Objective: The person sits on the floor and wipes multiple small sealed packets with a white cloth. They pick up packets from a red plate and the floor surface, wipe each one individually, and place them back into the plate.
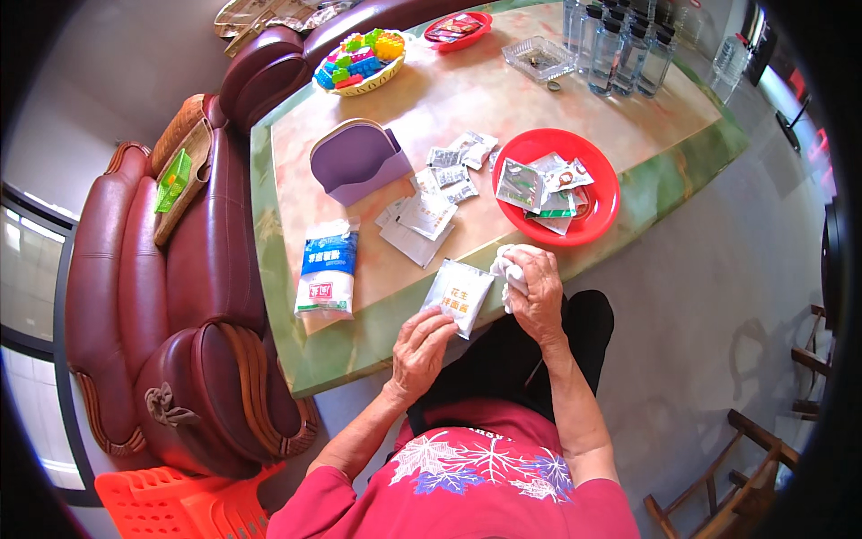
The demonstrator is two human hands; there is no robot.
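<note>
My left hand (pixel 422 350) is closed on the lower left edge of a silver-white sauce sachet (pixel 460 292) with orange print, held at the table's near edge. Just to its right, my right hand (pixel 537 292) grips a crumpled white cloth (pixel 510 270). Beyond the hands, flat white sachets (pixel 422 220) lie overlapping on the table, with smaller silver sachets (pixel 452 175) behind them. A round red plate (pixel 609 193) to the right bears several mixed sachets. On the left lies a blue-and-white plastic bag (pixel 327 269).
A purple open container (pixel 359 166) stands on the green-edged table (pixel 449 103). Farther back are a basket of colourful toy blocks (pixel 364 83), a small red tray (pixel 480 40), a glass ashtray (pixel 537 61) and several clear bottles (pixel 603 63). A maroon sofa (pixel 211 242) borders the left side.
</note>
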